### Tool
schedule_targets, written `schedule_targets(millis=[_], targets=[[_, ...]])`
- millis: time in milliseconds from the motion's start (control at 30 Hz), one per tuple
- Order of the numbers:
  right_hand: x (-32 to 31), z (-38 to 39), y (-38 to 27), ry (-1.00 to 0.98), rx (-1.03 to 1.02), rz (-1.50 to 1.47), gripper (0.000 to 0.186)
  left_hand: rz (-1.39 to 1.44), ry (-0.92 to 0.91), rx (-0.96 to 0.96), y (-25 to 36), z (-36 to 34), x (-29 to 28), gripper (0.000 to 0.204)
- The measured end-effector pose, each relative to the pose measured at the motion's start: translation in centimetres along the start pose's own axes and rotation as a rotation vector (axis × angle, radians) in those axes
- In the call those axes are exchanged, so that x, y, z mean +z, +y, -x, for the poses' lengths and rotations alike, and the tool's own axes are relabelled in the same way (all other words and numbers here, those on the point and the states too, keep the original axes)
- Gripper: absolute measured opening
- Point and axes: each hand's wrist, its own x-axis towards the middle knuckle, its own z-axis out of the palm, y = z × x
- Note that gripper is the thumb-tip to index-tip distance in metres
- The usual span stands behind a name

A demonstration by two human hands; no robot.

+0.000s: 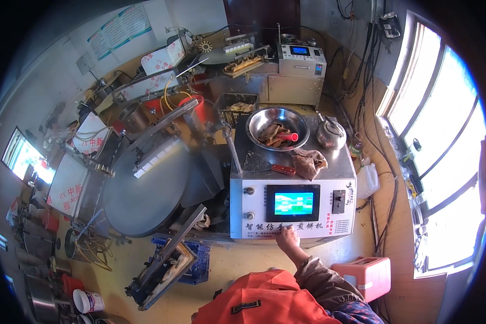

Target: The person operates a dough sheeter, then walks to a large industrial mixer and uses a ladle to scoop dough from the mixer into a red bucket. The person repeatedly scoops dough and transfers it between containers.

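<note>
My right hand (289,240) is at the lower front edge of a white control box (329,229), just under its lit blue-green screen (293,203). Its fingers look curled, and nothing shows in them. My left hand is out of sight. On top of the box stand a steel bowl (252,135) with brown pieces and a red-handled tool (289,137) in it, and a steel kettle (331,135). A scraper with a red handle (283,169) lies in front, beside a crumpled brown cloth (310,163). Left of the box is a large round grey griddle plate (146,189).
A hinged metal arm with a padded board (170,272) juts out over a blue crate (195,264). A pink-red plastic container (364,276) stands on the floor at right. Cables (370,135) hang along the right wall. Another similar machine (301,65) stands behind.
</note>
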Motion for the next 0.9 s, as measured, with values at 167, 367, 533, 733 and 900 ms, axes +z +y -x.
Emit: schedule_targets(millis=[167,367,533,733,900], targets=[[0.3,-0.1,0.1,0.006,0.006,0.015,0.041,-0.008,-0.004,0.007,-0.2,0.1,0.1,0.027],[0.3,-0.2,0.2,0.004,-0.006,-0.004,0.050,-0.005,-0.009,0.007,-0.6,0.6,0.8,0.027],[0.1,-0.1,0.1,-0.011,-0.005,0.006,0.054,0.006,-0.016,0.011,-1.0,1.1,1.8,0.027],[0.0,0.1,-0.1,0.007,0.004,0.004,0.049,0.018,-0.028,0.021,-2.3,1.5,4.4,0.027],[0.0,0.4,-0.3,0.047,-0.028,-0.008,0.049,-0.018,-0.044,0.071,-3.3,2.6,7.5,0.028]])
